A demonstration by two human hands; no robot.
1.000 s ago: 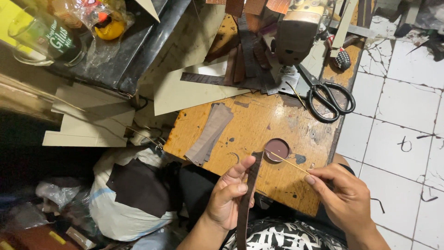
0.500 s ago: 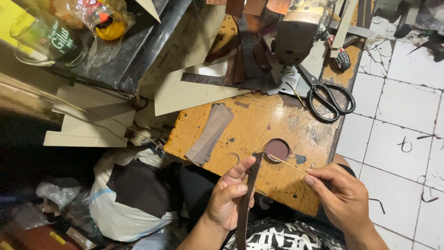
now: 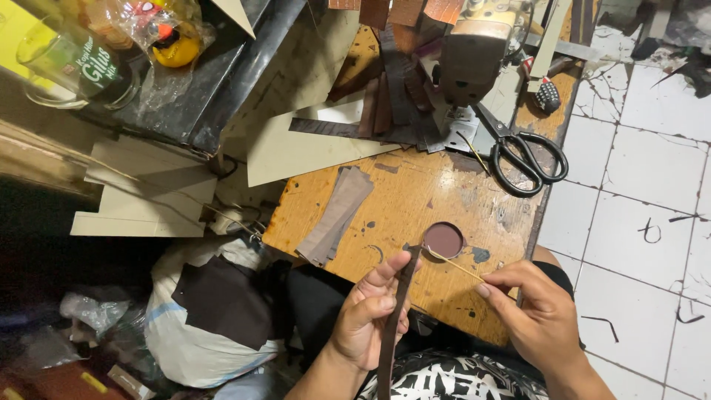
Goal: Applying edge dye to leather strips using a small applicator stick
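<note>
Near: our left hand (image 3: 370, 315) grasps 1 dark leather strap (image 3: 392, 326) upright above our lap; our right hand (image 3: 537, 315) pinches 1 thin stick (image 3: 453, 264), tip over 1 round glue tin (image 3: 443, 239). We judge gluing underway; the stick needs steady tracking along the strap. Farther: 1 stack of strips (image 3: 337, 215), 1 pair of scissors (image 3: 522, 152), 1 sewing machine (image 3: 474, 48)

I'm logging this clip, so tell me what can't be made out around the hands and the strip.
- Dark strip, head view: its lower end is cut off by the bottom edge.
- Left hand: palm side faces away, grip hidden.
- Thin stick in right hand: tip too small to read.
- Round tin: contents unclear.
</note>
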